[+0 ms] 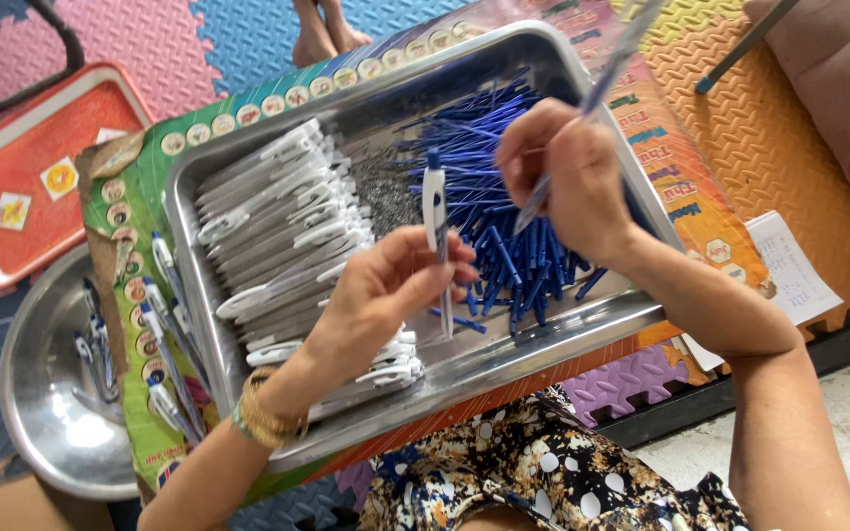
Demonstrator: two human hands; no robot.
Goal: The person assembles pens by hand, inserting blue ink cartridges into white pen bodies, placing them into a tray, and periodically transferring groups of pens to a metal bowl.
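Fingers (442,267) of the left hand (381,295) are pinched together on a white pen barrel (435,211) with a blue tip, holding it upright above the near half of the steel tray (528,339). The right hand (568,172) hovers over the far right part of the tray, its fingers clamped on a thin blue refill (533,202) that slants down toward the pen barrel without touching it.

Inside the tray, a heap of blue refills (489,147) lies on the right side, directly under the right hand. White pen barrels (282,221) are stacked in rows along the tray's left side, and a patch of small dark springs (386,192) sits between the two piles.

The tray rests on a printed cardboard box (135,324). Several assembled pens (164,334) lie on the box just left of the tray. Further left of the tray stands a round metal bowl (46,413) with a few more pens in it, and beyond that an orange tray (36,167) lies on the coloured foam floor mats (248,34). A sheet of paper (789,270) lies to the right of the steel tray.
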